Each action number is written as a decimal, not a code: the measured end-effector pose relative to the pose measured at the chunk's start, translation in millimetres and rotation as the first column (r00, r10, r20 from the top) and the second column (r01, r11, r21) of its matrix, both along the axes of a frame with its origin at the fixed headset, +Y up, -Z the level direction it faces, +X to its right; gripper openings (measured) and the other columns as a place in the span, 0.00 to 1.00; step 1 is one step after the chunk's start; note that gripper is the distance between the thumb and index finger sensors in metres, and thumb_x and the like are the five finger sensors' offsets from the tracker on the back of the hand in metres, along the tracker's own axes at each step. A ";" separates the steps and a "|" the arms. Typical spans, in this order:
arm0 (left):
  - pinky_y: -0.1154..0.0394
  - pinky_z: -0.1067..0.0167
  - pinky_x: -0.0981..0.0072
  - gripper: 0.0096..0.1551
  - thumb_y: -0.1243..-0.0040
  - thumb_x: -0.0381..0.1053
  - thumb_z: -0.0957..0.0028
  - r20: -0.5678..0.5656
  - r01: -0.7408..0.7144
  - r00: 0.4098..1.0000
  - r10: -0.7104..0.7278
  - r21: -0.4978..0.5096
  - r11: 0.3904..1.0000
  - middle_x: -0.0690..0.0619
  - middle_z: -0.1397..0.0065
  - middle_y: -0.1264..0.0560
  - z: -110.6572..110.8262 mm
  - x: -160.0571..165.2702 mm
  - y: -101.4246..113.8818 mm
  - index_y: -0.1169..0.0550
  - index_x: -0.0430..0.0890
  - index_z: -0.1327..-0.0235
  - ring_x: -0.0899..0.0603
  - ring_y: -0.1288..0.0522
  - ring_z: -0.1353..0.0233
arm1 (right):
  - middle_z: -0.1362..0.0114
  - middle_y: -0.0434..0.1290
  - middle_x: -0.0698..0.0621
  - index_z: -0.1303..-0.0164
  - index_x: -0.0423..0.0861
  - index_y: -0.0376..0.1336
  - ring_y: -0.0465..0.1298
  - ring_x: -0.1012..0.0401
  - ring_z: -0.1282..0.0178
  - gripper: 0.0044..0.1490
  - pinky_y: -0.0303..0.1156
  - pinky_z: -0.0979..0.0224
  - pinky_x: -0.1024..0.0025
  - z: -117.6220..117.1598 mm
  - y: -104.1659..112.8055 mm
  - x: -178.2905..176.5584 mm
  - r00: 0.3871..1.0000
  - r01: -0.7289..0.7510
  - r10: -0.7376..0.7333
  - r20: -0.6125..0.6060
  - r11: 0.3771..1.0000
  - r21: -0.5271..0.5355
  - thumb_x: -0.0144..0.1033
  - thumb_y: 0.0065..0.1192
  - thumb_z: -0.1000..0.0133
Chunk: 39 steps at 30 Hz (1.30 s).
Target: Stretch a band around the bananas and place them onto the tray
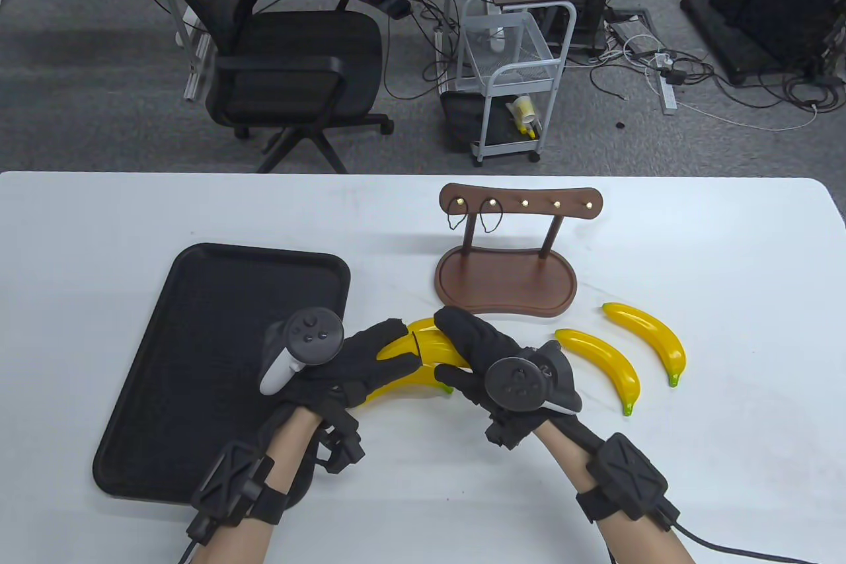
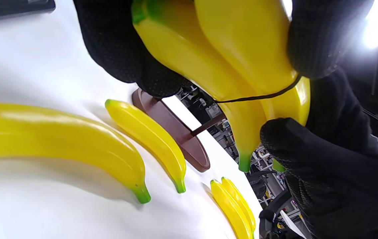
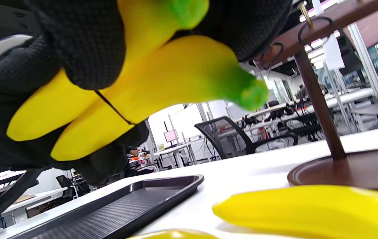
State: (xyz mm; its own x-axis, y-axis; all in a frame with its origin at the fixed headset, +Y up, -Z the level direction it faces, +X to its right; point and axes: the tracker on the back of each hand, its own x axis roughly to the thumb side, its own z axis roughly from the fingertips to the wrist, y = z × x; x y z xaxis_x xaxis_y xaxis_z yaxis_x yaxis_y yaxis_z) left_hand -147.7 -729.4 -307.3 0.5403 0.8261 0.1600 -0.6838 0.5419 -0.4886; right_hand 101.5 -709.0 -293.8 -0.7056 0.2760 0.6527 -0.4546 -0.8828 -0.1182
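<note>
Just above the table, right of the black tray point(image 1: 198, 359), both hands hold a bundle of yellow bananas point(image 1: 433, 346). A thin black band point(image 1: 415, 349) crosses the bundle. My left hand point(image 1: 380, 352) grips its left part and my right hand point(image 1: 472, 352) wraps its right part. The left wrist view shows the band point(image 2: 258, 97) stretched round the bananas point(image 2: 228, 49), with the right hand's thumb point(image 2: 288, 139) under them. In the right wrist view the band point(image 3: 112, 109) lies across the bundle point(image 3: 175, 76), above the tray point(image 3: 125, 212).
Another banana point(image 1: 396, 392) lies on the table under the hands. Two loose bananas point(image 1: 601, 369) point(image 1: 651, 339) lie to the right. A brown wooden stand point(image 1: 505, 280) behind the hands carries two spare bands point(image 1: 490, 213) on its hooks.
</note>
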 end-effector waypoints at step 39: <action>0.30 0.24 0.47 0.42 0.39 0.65 0.41 -0.110 0.379 0.924 -0.367 0.395 0.837 0.51 0.15 0.32 20.4 23.8 29.4 0.40 0.53 0.18 0.40 0.24 0.23 | 0.26 0.71 0.41 0.23 0.39 0.57 0.77 0.47 0.32 0.46 0.76 0.35 0.52 -13.9 -2.3 12.0 0.991 0.095 -0.078 0.104 0.982 -0.163 0.41 0.75 0.47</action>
State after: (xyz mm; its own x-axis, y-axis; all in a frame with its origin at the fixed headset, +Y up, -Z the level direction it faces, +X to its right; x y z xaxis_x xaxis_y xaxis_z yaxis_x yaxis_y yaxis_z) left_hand -123.9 -700.0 -286.9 0.8041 0.4281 0.4125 -0.4006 0.9029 -0.1560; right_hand 113.5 -711.4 -307.7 -0.7318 0.4383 0.5218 -0.5238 -0.8516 -0.0193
